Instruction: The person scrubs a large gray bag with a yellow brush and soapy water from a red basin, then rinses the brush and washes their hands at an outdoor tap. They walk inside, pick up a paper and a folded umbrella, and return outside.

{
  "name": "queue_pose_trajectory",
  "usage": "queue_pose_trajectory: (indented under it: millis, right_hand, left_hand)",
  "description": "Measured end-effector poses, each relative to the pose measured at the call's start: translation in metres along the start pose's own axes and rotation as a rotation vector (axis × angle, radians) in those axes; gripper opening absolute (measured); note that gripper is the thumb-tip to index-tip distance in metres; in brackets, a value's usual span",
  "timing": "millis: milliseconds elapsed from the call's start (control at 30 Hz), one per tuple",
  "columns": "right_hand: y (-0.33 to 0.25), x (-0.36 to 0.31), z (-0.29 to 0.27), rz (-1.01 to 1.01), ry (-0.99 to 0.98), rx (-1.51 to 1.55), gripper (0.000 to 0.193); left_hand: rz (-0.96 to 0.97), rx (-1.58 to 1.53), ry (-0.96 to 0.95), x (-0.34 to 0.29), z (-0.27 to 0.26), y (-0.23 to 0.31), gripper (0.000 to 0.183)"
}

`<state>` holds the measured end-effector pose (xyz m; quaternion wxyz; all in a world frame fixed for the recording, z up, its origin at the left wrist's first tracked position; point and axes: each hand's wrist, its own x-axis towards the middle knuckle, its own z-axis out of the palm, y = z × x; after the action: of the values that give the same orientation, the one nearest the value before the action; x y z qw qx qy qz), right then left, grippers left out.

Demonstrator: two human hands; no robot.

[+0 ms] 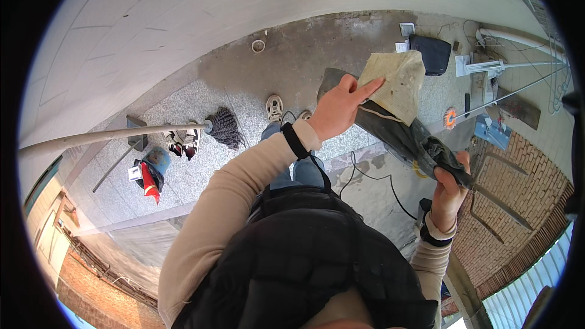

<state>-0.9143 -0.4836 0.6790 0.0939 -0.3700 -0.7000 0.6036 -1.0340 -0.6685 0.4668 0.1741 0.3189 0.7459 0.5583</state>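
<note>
A long piece of dark grey cloth (pixel 390 128) stretches between my hands in front of my body, crumpled toward its right end. Over its far end lies a stiff-looking pale yellow sheet (pixel 399 82) with uneven edges. My left hand (pixel 335 109) is at that end, its index finger straight against the yellow sheet. The other fingers are curled and partly hidden, gripping the cloth. My right hand (pixel 450 190) is closed round the bunched near end of the cloth, thumb on top. Below the cloth, by the right hand, a bit of yellow loop (pixel 419 169) shows.
A string mop (pixel 224 129) lies at left, beside a pair of shoes (pixel 184 141) and a red item (pixel 149 183). A black bag (pixel 430 55) sits beyond the cloth. At right are an orange brush (pixel 450 118), a pronged fork (pixel 503 206) and a black cable (pixel 390 178).
</note>
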Motion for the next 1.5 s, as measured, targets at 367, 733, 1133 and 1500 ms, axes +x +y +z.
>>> queue_pose_trajectory:
  millis: [367,733,1133,1500]
  right_hand:
    - [0.035,0.068,-0.017,0.05,0.112,0.171,0.018]
    - [0.102,0.237,0.068,0.177,0.13,0.196,0.021]
    - [0.216,0.369,0.1,0.345,-0.039,0.114,0.032]
    - [0.163,0.368,0.089,0.292,-0.665,-0.332,0.032]
  left_hand:
    - [-0.451,0.32,0.104,-0.061,-0.07,-0.153,0.065]
    - [-1.274,0.324,0.211,-0.33,-0.119,-0.176,0.064]
    - [-1.554,0.136,0.852,-0.43,0.07,0.004,0.06]
    - [-1.111,-0.916,2.178,-0.428,0.245,0.112,0.05]
